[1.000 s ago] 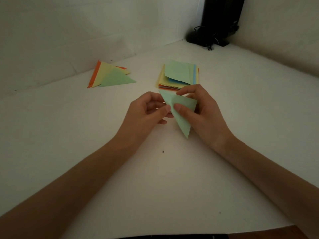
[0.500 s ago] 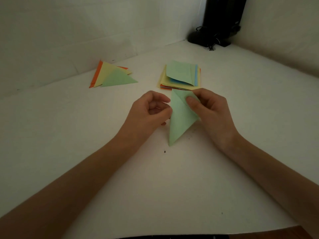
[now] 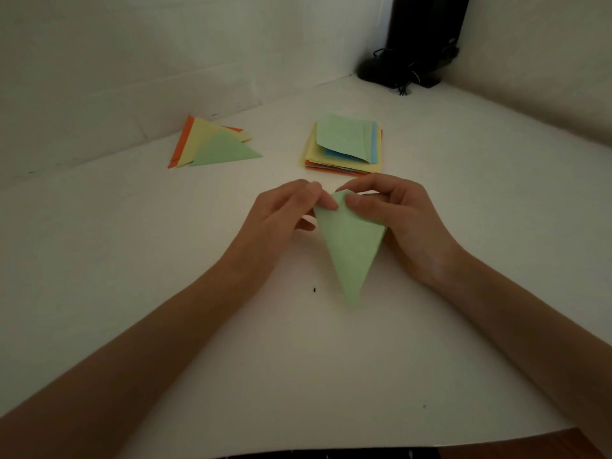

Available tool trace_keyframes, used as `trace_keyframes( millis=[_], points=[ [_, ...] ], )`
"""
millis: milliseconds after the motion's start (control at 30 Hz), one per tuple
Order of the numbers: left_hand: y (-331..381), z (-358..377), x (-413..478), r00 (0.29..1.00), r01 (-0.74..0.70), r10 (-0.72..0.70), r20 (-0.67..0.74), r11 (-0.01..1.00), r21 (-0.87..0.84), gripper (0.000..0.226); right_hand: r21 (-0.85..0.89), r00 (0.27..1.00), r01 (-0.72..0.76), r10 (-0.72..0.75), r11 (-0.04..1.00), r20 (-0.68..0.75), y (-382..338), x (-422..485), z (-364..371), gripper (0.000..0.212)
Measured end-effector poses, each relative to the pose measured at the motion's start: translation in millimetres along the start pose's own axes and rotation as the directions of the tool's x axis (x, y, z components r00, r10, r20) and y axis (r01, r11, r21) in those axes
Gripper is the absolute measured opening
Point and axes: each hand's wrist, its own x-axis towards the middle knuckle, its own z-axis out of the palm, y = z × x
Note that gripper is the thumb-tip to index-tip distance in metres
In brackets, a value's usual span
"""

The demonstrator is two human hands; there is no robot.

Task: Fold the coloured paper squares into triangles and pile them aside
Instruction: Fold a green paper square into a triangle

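Observation:
A light green folded paper (image 3: 351, 246) lies in the middle of the white table (image 3: 132, 260), its long point toward me. My left hand (image 3: 284, 217) pinches its far left corner with thumb and fingertips. My right hand (image 3: 400, 217) pinches the far top corner and covers the right edge. A stack of coloured paper squares (image 3: 344, 147), green sheet on top, sits just beyond the hands. A pile of folded triangles (image 3: 212, 145), orange, yellow and green, lies at the far left.
A black stand with cables (image 3: 417, 51) occupies the far corner where two pale walls meet. The table's front edge runs along the bottom, with a brown surface (image 3: 543, 445) showing at the lower right.
The green paper has come down from a raised, tilted hold to lie flatter on the table with its point toward me. Both hands shifted to pinch its far end.

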Motion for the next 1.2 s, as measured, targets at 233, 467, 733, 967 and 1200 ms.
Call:
trace_keyframes(
  millis=[233, 467, 733, 967, 1200],
  points=[
    [-1.2, 0.0, -0.5, 0.998, 0.032, -0.033, -0.056, 0.999, -0.02, 0.021, -0.113, 0.999, 0.031, -0.036, 0.993, -0.04, -0.1, -0.7, 2.1, 0.009],
    [0.4, -10.8, 3.4, 0.988, 0.146, -0.14, 0.071, 0.986, -0.085, 0.015, -0.167, 0.997, 0.044, -0.055, 0.985, -0.059, -3.0, -1.2, -0.1, 0.011],
    [1.2, -12.6, 4.0, 0.989, 0.148, -0.145, 0.042, 0.984, -0.097, 0.008, -0.046, 1.0, -0.003, 0.004, 0.999, 0.019, -4.2, -2.2, -3.0, 0.013],
    [-1.3, -17.9, 5.5, 0.993, 0.112, -0.106, 0.054, 0.988, -0.11, 0.022, -0.056, 0.997, 0.06, -0.058, 0.997, 0.043, -1.0, -0.7, -7.0, 0.021],
    [5.1, -17.1, 6.5, 0.986, 0.168, -0.168, 0.016, 0.967, -0.193, 0.028, -0.12, 0.993, 0.106, -0.099, 0.987, 0.058, 1.7, 0.1, -6.8, 0.041]
  ],
)
